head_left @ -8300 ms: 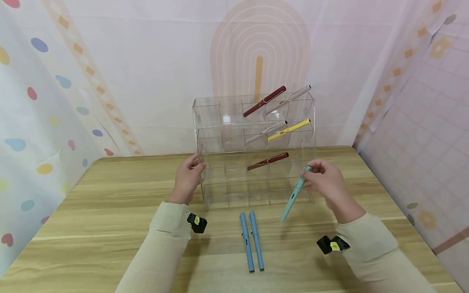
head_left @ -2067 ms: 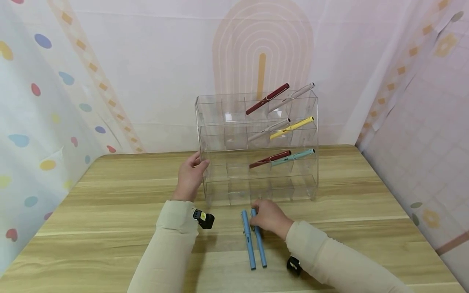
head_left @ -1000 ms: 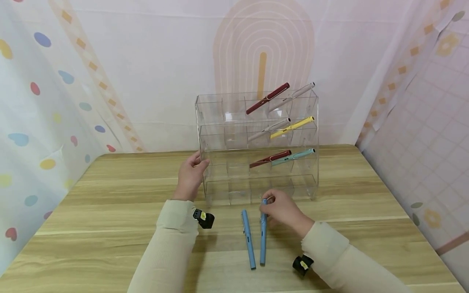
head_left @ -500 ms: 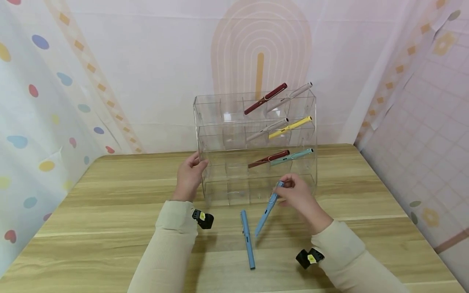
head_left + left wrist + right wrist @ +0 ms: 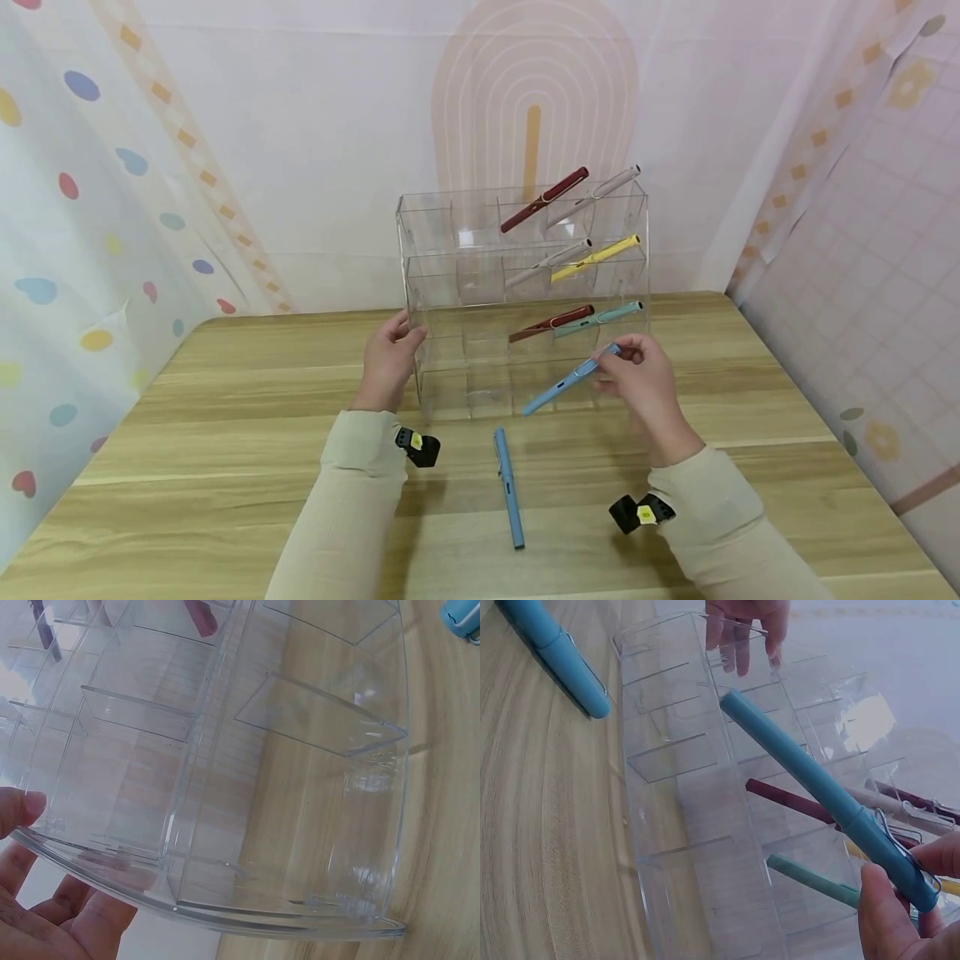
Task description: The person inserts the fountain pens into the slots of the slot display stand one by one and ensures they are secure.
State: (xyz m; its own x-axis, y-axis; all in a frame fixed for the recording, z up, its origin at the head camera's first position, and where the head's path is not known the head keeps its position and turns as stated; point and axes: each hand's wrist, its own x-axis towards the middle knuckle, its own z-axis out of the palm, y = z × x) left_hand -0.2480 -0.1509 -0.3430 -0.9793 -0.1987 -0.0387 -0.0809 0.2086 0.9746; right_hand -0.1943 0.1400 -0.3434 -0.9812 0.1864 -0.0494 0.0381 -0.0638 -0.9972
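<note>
My left hand (image 5: 386, 367) grips the left side panel of a clear acrylic pen rack (image 5: 411, 287). In the left wrist view the thumb (image 5: 22, 806) lies on one face of that panel and the fingers behind it. Between thumb and fingers, my right hand (image 5: 647, 379) pinches a blue pen (image 5: 561, 389) at its clip end. The pen slants in front of the rack's lowest row, its free end pointing down and left. Whether it touches the rack I cannot tell. A second blue pen (image 5: 509, 492) lies on the table before the rack.
Dark red (image 5: 544, 200) and pale grey (image 5: 596, 197) pens lean in the top row. Below sit another grey (image 5: 551, 264) and a yellow pen (image 5: 597, 259). The third row bears dark red (image 5: 553, 323) and mint (image 5: 600, 319) pens. Patterned curtains border the wooden table (image 5: 247, 433).
The mint pen went from my right hand into the third row. My right hand then took one blue pen off the table and raised it rightward, tilting it. My left hand stayed on the rack.
</note>
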